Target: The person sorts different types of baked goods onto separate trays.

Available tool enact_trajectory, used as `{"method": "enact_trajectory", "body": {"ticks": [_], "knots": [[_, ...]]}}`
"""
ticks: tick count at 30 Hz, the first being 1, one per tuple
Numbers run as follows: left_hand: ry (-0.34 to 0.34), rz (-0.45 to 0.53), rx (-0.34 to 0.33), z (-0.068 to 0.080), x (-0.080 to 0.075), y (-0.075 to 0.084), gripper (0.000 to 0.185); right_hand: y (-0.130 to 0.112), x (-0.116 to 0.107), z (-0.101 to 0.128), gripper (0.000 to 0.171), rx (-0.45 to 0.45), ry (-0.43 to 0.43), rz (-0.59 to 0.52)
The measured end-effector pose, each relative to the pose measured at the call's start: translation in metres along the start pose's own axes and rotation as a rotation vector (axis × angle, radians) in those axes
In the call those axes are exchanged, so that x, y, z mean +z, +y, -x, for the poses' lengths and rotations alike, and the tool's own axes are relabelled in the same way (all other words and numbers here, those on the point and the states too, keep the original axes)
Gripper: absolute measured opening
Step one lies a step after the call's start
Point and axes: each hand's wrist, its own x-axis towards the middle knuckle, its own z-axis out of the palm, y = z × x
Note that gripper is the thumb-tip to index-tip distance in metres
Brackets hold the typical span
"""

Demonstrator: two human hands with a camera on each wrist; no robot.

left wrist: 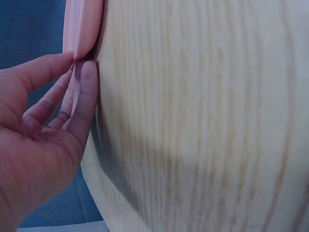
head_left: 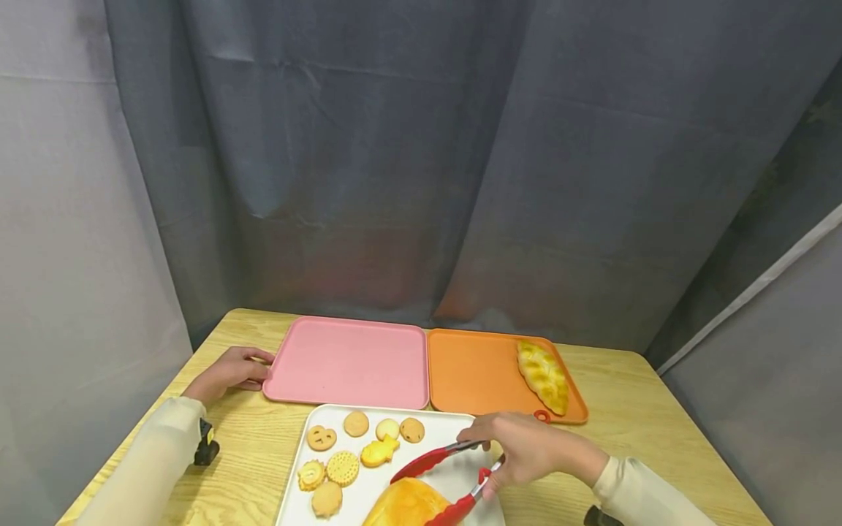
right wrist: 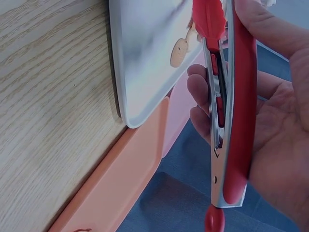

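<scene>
My right hand (head_left: 526,446) holds red-and-steel tongs (right wrist: 241,116), its thumb on one arm and its fingers on the other. The spread tong heads are at either side of a golden bread loaf (head_left: 406,502), which is cut off by the bottom of the head view. Beneath it is a white tray (head_left: 447,424) with several cookies (head_left: 343,468) and a fish-shaped pastry (head_left: 379,451) on its left part. At the left edge of the pink tray (head_left: 349,361), my left hand (head_left: 230,372) rests on the table, fingertips right at the rim (left wrist: 84,29).
An orange tray (head_left: 470,372) adjoins the pink one on the right, with a long braided bread (head_left: 544,376) at its right end. Grey curtains (head_left: 395,161) stand behind and beside the wooden table (head_left: 612,394).
</scene>
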Motion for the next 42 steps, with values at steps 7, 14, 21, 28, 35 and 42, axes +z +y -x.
{"method": "enact_trajectory", "body": {"ticks": [7,14,21,28,35,42], "knots": [[0.014,0.003,-0.016,-0.002,0.000,0.000,0.053,0.001,-0.002,-0.001,0.072,0.015,0.030,0.003],[0.029,-0.011,-0.019,-0.002,0.002,0.001,0.052,0.003,-0.009,0.002,0.071,-0.008,0.080,0.031],[0.036,-0.009,-0.028,-0.003,0.003,0.002,0.051,0.009,-0.017,0.003,0.073,-0.052,0.155,0.092],[0.044,-0.018,-0.023,-0.005,0.003,0.001,0.050,0.013,-0.028,0.005,0.074,-0.001,0.176,0.050],[0.048,-0.009,-0.012,-0.004,0.003,0.001,0.047,0.018,-0.039,0.008,0.071,0.069,0.208,0.045],[0.054,-0.013,-0.002,-0.003,0.003,0.003,0.048,0.031,-0.049,0.012,0.076,0.118,0.256,0.059]]}}
